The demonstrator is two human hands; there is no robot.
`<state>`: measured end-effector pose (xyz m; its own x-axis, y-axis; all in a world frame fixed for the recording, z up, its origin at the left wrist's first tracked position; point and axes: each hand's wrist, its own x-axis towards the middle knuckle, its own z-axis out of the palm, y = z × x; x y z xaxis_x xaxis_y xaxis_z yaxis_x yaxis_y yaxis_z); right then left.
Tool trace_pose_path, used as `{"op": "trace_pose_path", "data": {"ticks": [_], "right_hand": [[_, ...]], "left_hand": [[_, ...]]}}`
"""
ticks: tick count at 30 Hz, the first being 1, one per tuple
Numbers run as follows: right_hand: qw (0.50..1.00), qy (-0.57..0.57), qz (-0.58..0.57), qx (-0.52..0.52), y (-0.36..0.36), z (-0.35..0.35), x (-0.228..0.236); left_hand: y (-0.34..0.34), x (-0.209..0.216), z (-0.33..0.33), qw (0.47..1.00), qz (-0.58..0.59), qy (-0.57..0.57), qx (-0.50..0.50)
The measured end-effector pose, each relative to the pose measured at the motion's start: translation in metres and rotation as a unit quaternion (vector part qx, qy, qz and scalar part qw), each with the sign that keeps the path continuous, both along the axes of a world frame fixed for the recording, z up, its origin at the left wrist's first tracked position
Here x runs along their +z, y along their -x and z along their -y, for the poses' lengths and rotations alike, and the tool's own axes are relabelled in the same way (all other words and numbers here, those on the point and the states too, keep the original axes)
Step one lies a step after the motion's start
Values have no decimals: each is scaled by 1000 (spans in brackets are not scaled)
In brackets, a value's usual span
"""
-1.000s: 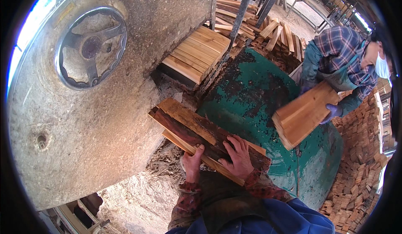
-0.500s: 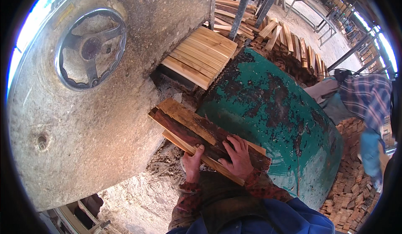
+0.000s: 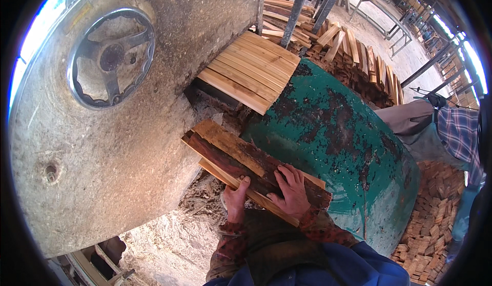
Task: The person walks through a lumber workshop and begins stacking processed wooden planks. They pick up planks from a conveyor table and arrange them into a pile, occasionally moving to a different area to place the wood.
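Observation:
A short stack of rough boards with dark bark edges (image 3: 220, 150) lies slantwise in front of my body. My left hand (image 3: 236, 199) grips its near edge, thumb on top and fingers hidden beneath. My right hand (image 3: 292, 191) is on the right part of the stack, fingers bent over the upper bark-edged board and thumb apart. Pale boards show under the dark ones. Beyond the stack, a row of pale planks (image 3: 246, 73) lies side by side, coming out from the machine's wall (image 3: 169, 81) beside a green metal surface with worn paint (image 3: 328, 127).
A handwheel (image 3: 111, 58) stands out from the machine at left. Piled boards (image 3: 353, 50) lie beyond the green surface. At right is a co-worker in a plaid shirt (image 3: 458, 130), above a stack of small wood pieces (image 3: 430, 219). Sawdust (image 3: 164, 247) covers the floor below.
The row of pale planks has slid right, farther out over the green surface. The co-worker's body and arm have shifted. My hands and the bark-edged boards stay in place.

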<state>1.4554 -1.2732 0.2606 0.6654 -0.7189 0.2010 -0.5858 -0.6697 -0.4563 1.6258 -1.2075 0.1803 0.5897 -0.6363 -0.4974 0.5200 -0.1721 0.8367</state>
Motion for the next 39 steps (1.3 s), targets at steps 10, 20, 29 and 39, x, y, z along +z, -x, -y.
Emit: {"op": "trace_pose_path", "data": {"ticks": [10, 20, 29, 39], "right_hand": [[1000, -3, -3, -5, -1, 0, 2], [1000, -8, 2, -2, -1, 0, -1], [1000, -9, 3, 1, 0, 0, -2], [1000, -3, 2, 2, 1, 1, -2]], "left_hand": [[-2, 6, 0, 1000, 16, -12, -21], [-2, 2, 0, 999, 23, -35, -23], [-2, 3, 0, 1000, 5, -18, -21], [-1, 7, 2, 1000, -11, -19, -9]]}}
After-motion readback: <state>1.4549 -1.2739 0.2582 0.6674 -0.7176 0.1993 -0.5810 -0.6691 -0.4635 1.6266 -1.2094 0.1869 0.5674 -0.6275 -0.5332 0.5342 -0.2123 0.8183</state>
